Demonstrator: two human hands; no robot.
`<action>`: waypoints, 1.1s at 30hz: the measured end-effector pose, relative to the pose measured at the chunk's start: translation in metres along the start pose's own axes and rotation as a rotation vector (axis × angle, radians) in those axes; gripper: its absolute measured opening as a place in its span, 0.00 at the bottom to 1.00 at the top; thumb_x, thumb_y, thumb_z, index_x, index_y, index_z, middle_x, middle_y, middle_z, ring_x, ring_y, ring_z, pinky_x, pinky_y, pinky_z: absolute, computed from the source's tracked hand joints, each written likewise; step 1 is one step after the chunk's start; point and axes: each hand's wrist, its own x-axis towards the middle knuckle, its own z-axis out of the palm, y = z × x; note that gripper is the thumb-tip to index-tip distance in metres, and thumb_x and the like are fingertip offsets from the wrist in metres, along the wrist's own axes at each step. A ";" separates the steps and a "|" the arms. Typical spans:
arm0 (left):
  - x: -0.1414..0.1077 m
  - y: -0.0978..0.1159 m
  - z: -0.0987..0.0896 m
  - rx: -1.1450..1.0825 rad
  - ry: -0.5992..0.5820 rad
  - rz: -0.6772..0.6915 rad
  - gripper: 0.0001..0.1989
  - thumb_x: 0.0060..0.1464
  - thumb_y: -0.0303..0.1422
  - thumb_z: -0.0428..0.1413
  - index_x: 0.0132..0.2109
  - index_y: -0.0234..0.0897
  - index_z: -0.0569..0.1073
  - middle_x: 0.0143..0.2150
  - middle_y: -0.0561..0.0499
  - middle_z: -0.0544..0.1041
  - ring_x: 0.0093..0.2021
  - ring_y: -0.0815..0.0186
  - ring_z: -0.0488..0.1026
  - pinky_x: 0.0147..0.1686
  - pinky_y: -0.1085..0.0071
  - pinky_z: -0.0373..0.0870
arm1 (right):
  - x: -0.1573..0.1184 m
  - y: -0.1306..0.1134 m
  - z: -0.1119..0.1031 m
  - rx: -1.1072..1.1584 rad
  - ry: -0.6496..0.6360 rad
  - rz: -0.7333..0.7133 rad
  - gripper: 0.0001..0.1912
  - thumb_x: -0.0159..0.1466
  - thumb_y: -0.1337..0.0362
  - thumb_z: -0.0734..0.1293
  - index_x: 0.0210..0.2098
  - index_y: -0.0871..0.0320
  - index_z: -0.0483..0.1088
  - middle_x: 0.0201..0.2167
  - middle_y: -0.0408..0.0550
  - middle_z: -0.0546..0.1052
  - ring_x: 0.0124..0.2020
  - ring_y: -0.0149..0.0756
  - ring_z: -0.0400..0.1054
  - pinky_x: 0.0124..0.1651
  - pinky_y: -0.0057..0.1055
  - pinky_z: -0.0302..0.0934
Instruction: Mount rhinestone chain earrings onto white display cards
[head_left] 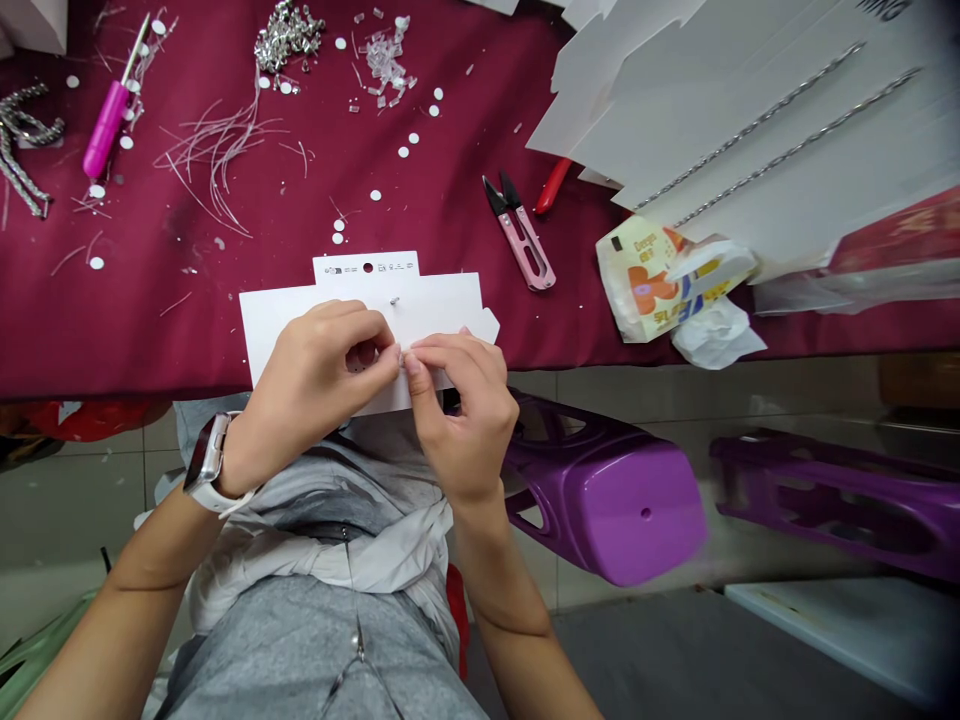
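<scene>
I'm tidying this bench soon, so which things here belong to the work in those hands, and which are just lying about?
In use: left hand, right hand, white card, metal stud in the card.

Lying about: pink thread snips, pink-handled tool, loose white discs, purple stool.

Grey tiled floor (67,510), two purple plastic stools (607,505), maroon cloth-covered table (127,340)

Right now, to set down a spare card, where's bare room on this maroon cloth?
Bare cloth lies left of the white card the left hand and right hand hold, below loose threads, and between that card and the pink thread snips. Top left is crowded with metal chain, silver beads, a pink seam ripper; white sheets crowd the right.
</scene>
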 end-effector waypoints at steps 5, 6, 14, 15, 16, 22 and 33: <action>0.000 0.000 -0.001 -0.002 -0.018 0.009 0.05 0.50 0.25 0.55 0.26 0.32 0.70 0.23 0.55 0.68 0.24 0.74 0.63 0.25 0.77 0.59 | 0.002 0.000 -0.001 -0.012 -0.007 -0.014 0.04 0.59 0.72 0.64 0.30 0.57 0.67 0.29 0.43 0.75 0.36 0.30 0.69 0.52 0.38 0.63; 0.000 -0.001 -0.001 0.007 -0.021 0.018 0.05 0.50 0.25 0.55 0.26 0.32 0.70 0.23 0.55 0.68 0.25 0.74 0.63 0.25 0.77 0.59 | 0.002 0.001 -0.001 -0.030 -0.010 -0.029 0.04 0.59 0.72 0.64 0.30 0.57 0.67 0.29 0.44 0.75 0.35 0.31 0.68 0.52 0.38 0.63; -0.007 -0.005 -0.008 0.356 -0.036 0.288 0.09 0.56 0.27 0.51 0.27 0.33 0.70 0.25 0.52 0.69 0.28 0.69 0.64 0.28 0.73 0.61 | 0.006 0.007 -0.012 -0.219 -0.102 -0.208 0.05 0.60 0.73 0.61 0.31 0.57 0.63 0.29 0.46 0.72 0.35 0.34 0.65 0.47 0.36 0.64; -0.008 -0.005 -0.008 0.397 -0.037 0.317 0.10 0.56 0.27 0.50 0.27 0.33 0.69 0.25 0.52 0.69 0.28 0.68 0.65 0.29 0.72 0.62 | 0.007 0.008 -0.014 -0.231 -0.122 -0.221 0.05 0.61 0.73 0.61 0.31 0.57 0.63 0.29 0.47 0.72 0.35 0.34 0.65 0.47 0.36 0.64; -0.009 -0.004 -0.009 0.446 -0.042 0.342 0.10 0.57 0.27 0.50 0.28 0.33 0.69 0.26 0.51 0.69 0.29 0.68 0.65 0.29 0.72 0.62 | 0.007 0.008 -0.016 -0.238 -0.145 -0.231 0.05 0.61 0.73 0.60 0.31 0.57 0.63 0.30 0.47 0.72 0.36 0.35 0.65 0.46 0.37 0.64; -0.009 0.003 -0.008 0.736 -0.101 0.474 0.06 0.55 0.25 0.50 0.30 0.35 0.67 0.26 0.50 0.68 0.29 0.62 0.65 0.29 0.67 0.62 | 0.009 0.007 -0.020 -0.250 -0.233 -0.248 0.04 0.60 0.73 0.60 0.33 0.60 0.64 0.33 0.49 0.73 0.39 0.37 0.65 0.46 0.38 0.64; -0.014 0.006 -0.008 0.743 -0.024 0.442 0.10 0.54 0.22 0.48 0.27 0.35 0.68 0.24 0.49 0.67 0.26 0.63 0.62 0.26 0.67 0.61 | 0.009 0.010 -0.021 -0.204 -0.182 -0.201 0.06 0.59 0.73 0.59 0.32 0.57 0.64 0.32 0.48 0.72 0.38 0.36 0.66 0.44 0.36 0.64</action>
